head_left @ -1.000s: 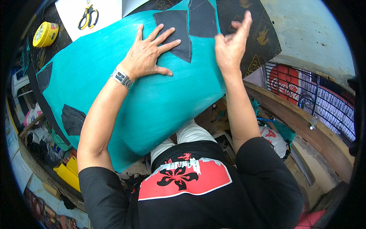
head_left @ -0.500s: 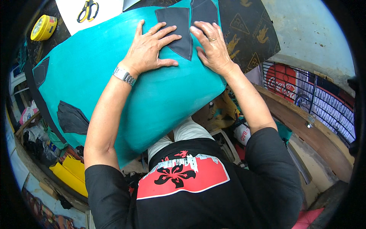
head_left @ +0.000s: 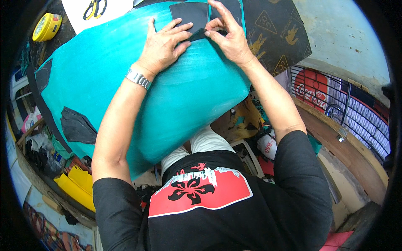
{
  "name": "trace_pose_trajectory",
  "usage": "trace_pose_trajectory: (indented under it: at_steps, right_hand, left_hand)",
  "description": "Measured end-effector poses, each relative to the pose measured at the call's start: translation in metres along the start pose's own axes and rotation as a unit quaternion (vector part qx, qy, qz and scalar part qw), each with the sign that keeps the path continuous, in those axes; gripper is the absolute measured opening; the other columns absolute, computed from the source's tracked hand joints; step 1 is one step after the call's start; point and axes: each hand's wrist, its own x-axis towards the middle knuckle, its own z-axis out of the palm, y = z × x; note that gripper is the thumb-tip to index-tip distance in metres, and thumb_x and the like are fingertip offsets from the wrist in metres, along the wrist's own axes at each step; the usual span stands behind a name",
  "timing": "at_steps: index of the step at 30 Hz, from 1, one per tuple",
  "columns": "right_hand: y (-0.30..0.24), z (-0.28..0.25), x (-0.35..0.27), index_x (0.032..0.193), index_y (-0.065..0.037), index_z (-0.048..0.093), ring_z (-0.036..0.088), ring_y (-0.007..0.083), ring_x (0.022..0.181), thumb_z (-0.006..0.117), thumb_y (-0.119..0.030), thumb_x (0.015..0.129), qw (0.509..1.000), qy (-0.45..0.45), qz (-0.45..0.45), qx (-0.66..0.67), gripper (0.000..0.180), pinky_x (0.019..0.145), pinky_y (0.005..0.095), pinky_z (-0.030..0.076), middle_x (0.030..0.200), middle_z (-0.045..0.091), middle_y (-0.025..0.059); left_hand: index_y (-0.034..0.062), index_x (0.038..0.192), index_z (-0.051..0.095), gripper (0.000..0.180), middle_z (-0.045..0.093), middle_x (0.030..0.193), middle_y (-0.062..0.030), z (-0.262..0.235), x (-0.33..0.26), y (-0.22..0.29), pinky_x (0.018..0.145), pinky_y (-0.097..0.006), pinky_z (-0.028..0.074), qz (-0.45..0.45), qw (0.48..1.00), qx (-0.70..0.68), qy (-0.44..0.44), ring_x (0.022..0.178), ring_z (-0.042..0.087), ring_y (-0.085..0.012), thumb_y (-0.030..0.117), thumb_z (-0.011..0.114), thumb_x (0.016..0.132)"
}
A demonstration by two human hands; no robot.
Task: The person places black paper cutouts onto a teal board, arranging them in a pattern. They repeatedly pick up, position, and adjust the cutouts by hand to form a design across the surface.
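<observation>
Two hands, one dark piece — all on the teal sheet's far part, as I view it remotely. Left hand: fingers spread over piece and sheet. Right hand: pinching the piece's near corner. Newly changed: that corner, flat before, turns up — lifting, I judge.

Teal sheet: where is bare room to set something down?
The teal sheet is bare below the right hand (support underneath hidden) and between the left hand and small far-left dark piece. Crowded: upper right, two dark pieces and both hands.
</observation>
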Motion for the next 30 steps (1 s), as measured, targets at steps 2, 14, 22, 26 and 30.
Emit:
trace_pose_trajectory:
  at_steps: [2,14,22,26,30]
  right_hand:
    - [0.0,-0.008,0.001,0.155,-0.016,0.036,0.061,0.0293,0.109,0.059,0.002,0.084,0.998,-0.041,0.002,-0.039,0.077,0.101,0.0489,0.043,0.123,0.057,0.0166]
    - [-0.022,-0.035,-0.039,0.151,-0.028,0.047,0.069,0.0194,0.089,0.064,-0.002,0.076,0.907,-0.188,-0.179,-0.331,0.081,0.118,0.0647,0.025,0.09,0.068,0.002]
    - [-0.003,0.017,0.039,0.15,-0.023,0.045,0.053,0.0322,0.124,0.066,-0.018,0.088,0.9,0.116,-0.205,-0.366,0.066,0.109,0.0594,0.032,0.135,0.059,0.0132]
    - [0.016,0.071,0.063,0.148,-0.021,0.045,0.047,0.0341,0.129,0.057,-0.015,0.09,0.818,0.096,-0.201,-0.531,0.06,0.105,0.0625,0.033,0.136,0.054,0.0138]
    - [0.033,0.078,0.092,0.151,-0.011,0.041,0.038,0.0388,0.137,0.05,-0.011,0.092,0.858,0.142,-0.1,-0.483,0.06,0.104,0.0533,0.034,0.148,0.043,0.0209]
  left_hand:
    - [0.0209,0.107,0.072,0.018,0.058,0.146,0.003,0.001,0.0,-0.003,0.116,-0.073,0.015,-0.019,0.999,-0.014,-0.024,0.144,0.044,-0.0225,0.033,0.068,0.095]
    - [0.0156,0.109,0.07,0.044,0.057,0.143,-0.0051,-0.027,-0.004,0.003,0.119,-0.062,0.021,0.071,0.997,-0.004,-0.042,0.136,0.049,-0.0259,0.055,0.066,0.089]
    - [0.0062,0.151,0.044,0.08,0.044,0.156,-0.0145,-0.008,-0.041,0.069,0.124,-0.053,0.017,0.025,0.993,-0.005,-0.111,0.148,0.037,-0.0284,0.059,0.058,0.092]
    - [0.0043,0.149,0.046,0.077,0.043,0.156,-0.0142,0.001,-0.051,0.079,0.124,-0.054,0.018,-0.031,0.994,-0.035,-0.095,0.148,0.035,-0.0277,0.054,0.061,0.092]
    - [0.0049,0.149,0.046,0.075,0.043,0.157,-0.0131,0.006,-0.053,0.08,0.124,-0.054,0.019,-0.045,0.995,-0.067,-0.064,0.148,0.035,-0.0278,0.05,0.064,0.092]
